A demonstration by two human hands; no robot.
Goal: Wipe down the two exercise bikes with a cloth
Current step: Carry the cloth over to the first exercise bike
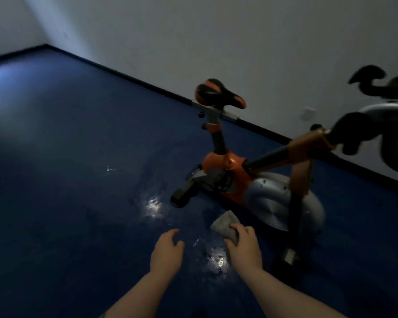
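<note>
An orange and black exercise bike (230, 164) stands on the blue floor, right of centre, with its black and orange saddle (218, 92) to the left and a silver flywheel cover (274, 200) low on the right. Black handlebars (377, 125) blur at the right edge. My right hand (244, 246) grips a grey cloth (225, 224) low in front of the flywheel, apart from the bike. To its left, my left hand (168, 249) hangs with loosely curled fingers and holds nothing. Only one bike is plainly visible.
Dark blue glossy floor (67, 180) with bright light reflections spreads to the left. A white wall (216, 31) with a black skirting runs diagonally behind the bike. A small white wall socket (308, 113) sits behind the handlebars. The room is dim.
</note>
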